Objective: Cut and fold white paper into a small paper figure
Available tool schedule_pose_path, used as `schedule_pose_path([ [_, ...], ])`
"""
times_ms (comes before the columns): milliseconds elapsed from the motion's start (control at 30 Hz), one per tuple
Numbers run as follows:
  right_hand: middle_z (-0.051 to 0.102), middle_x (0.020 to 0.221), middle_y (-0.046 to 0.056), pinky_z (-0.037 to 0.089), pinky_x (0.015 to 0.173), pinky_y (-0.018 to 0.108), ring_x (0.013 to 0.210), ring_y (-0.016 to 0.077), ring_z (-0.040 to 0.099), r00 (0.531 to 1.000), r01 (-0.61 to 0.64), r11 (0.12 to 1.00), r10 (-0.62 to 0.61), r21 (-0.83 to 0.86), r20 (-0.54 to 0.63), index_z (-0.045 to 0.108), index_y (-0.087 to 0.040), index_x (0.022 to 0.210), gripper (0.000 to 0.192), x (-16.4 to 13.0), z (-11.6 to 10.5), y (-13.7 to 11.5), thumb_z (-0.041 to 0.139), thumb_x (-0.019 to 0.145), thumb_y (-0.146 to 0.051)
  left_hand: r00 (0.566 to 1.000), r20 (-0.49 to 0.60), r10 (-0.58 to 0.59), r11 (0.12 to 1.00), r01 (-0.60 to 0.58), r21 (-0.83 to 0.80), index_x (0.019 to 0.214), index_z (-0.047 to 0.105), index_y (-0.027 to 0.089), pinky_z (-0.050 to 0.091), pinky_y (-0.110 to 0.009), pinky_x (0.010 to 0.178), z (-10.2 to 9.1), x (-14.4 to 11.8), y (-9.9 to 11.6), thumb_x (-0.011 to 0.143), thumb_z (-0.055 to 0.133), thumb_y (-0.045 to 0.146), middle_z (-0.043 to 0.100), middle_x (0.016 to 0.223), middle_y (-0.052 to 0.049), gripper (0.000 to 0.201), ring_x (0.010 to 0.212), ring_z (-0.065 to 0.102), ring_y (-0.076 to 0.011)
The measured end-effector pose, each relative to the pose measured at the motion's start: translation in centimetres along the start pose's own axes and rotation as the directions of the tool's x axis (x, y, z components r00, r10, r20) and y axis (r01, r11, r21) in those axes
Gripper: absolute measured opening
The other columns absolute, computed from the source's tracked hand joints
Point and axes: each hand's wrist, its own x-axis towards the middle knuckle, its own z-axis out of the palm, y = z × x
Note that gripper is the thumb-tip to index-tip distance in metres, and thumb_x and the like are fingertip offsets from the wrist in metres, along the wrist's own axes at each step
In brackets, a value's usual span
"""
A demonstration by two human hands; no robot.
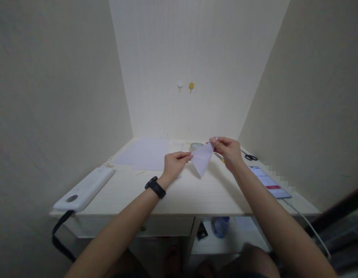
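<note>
A small folded sheet of white paper (201,160) is held up above the desk between my two hands, one corner pointing down. My left hand (176,165), with a black watch on its wrist, pinches the paper's left corner between thumb and fingers. At the upper right corner, my right hand (227,150) grips the paper the same way. Behind the paper, partly hidden, lie a round roll of tape (196,146) and a yellow-handled tool (219,157) whose kind I cannot make out.
Larger white sheets (151,152) lie at the back left of the desk (167,197). A white device with a black strap (85,188) sits at the left edge. On the right are black-handled scissors (250,157) and a lit phone (270,183) with a white cable. Walls enclose three sides.
</note>
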Motion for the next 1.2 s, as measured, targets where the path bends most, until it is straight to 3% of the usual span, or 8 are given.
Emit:
schedule_pose_path([
  [300, 0.076, 0.072, 0.009, 0.059, 0.067, 0.034, 0.068, 0.0204, 0.069, 0.999, -0.016, 1.000, 0.016, -0.023, -0.030, 0.076, -0.016, 0.070, 0.042, 0.0, -0.4, -1.0, 0.092, 0.045, -0.046, 1.000, 0.007, 0.028, 1.000, -0.028, 0.002, 0.076, 0.080, 0.018, 0.057, -0.031, 0.074, 0.2, -0.1, -0.5, 0.066, 0.082, 0.022, 0.077, 0.077, -0.007, 0.011, 0.070, 0.071, -0.0182],
  [567, 0.068, 0.058, 0.006, 0.058, 0.054, 0.030, 0.055, 0.0183, 0.066, 0.990, -0.105, 0.993, 0.100, -0.056, -0.097, 0.071, -0.013, 0.060, 0.043, 0.4, -0.3, -1.9, 0.093, 0.038, -0.043, 0.998, 0.050, -0.032, 0.999, 0.033, -0.027, 0.076, 0.080, 0.017, 0.055, -0.028, 0.066, 0.1, -0.1, -0.1, 0.064, 0.083, 0.020, 0.076, 0.071, -0.007, 0.013, 0.066, 0.070, -0.0180],
  [833, 0.067, 0.054, 0.005, 0.053, 0.046, 0.025, 0.046, 0.0152, 0.062, 0.967, -0.209, 0.974, 0.193, -0.083, -0.165, 0.067, -0.013, 0.054, 0.023, 0.4, 0.1, -2.8, 0.085, 0.057, -0.027, 0.992, 0.077, -0.096, 0.993, 0.101, -0.067, 0.075, 0.080, 0.017, 0.055, -0.028, 0.067, 0.2, -0.1, -0.1, 0.063, 0.084, 0.016, 0.076, 0.073, -0.007, 0.013, 0.067, 0.070, -0.0171],
  [1033, 0.065, 0.051, 0.004, 0.050, 0.043, 0.023, 0.044, 0.0132, 0.060, 0.953, -0.219, 0.973, 0.195, -0.080, -0.231, 0.066, -0.014, 0.055, 0.021, 0.8, 0.6, -2.9, 0.073, 0.073, -0.024, 0.988, 0.113, -0.106, 0.987, 0.118, -0.108, 0.076, 0.079, 0.016, 0.053, -0.027, 0.063, 0.2, -0.1, -0.2, 0.063, 0.085, 0.018, 0.075, 0.068, -0.007, 0.014, 0.060, 0.066, -0.0146],
  [1200, 0.071, 0.061, 0.006, 0.053, 0.047, 0.025, 0.047, 0.0148, 0.063, 0.973, -0.196, 0.976, 0.182, -0.092, -0.145, 0.072, -0.014, 0.065, 0.023, 0.5, 0.5, -1.6, 0.076, 0.072, -0.036, 0.977, 0.143, -0.157, 0.960, 0.185, -0.210, 0.075, 0.079, 0.013, 0.055, -0.028, 0.062, 0.2, 0.1, -0.7, 0.057, 0.089, 0.022, 0.075, 0.071, -0.009, 0.022, 0.062, 0.067, -0.0151],
])
